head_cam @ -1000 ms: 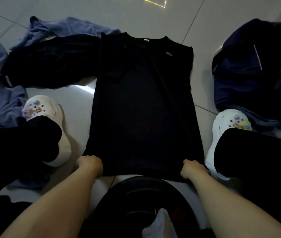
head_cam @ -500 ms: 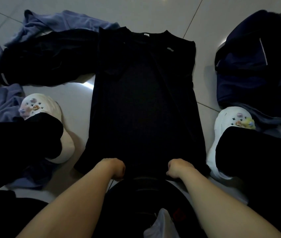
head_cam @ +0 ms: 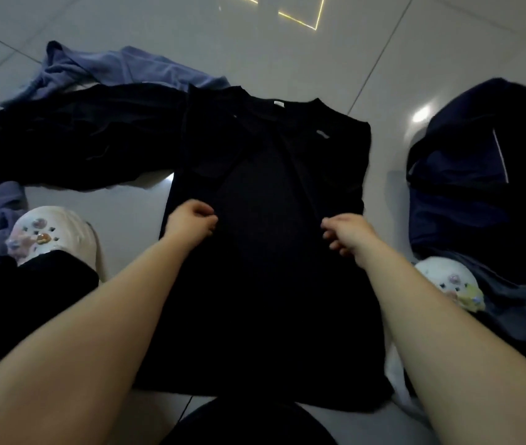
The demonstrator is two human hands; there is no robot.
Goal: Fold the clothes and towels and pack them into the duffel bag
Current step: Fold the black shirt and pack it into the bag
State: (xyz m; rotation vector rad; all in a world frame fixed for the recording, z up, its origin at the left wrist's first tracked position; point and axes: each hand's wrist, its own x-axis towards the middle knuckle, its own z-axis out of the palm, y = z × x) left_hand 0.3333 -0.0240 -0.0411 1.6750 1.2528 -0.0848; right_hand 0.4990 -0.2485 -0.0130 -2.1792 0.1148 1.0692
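- Black short-sleeved T-shirt (head_cam: 268,252), soft thin knit, lies flat on the pale glossy floor tiles (head_cam: 319,59) in the centre of the frame, neck toward the top, its sides already turned inward into a long narrow panel.
- Left hand (head_cam: 191,224) is curled, thumb and fingers pinching cloth at the left-of-centre of the frame; right hand (head_cam: 348,234) is likewise curled and seems to nip the fabric at the right-of-centre, though the dark cloth hides how much it has.
- Judged by its drape, the shirt is light, limp and not slippery on the tile; it will sag and lose its fold unless taken at two matched points along one edge and laid down evenly.
- A small white neck label (head_cam: 278,104) shows at the collar, and a pale tab (head_cam: 322,134) to its right; no writing is legible on either.
- At the right edge sits the dark navy fabric duffel bag (head_cam: 486,175) with a thin white stripe.
- At the upper left lie a crumpled black garment (head_cam: 72,146) and lavender-blue cloth (head_cam: 127,67), still unfolded.
- White clogs (head_cam: 49,234) with charms flank the shirt.
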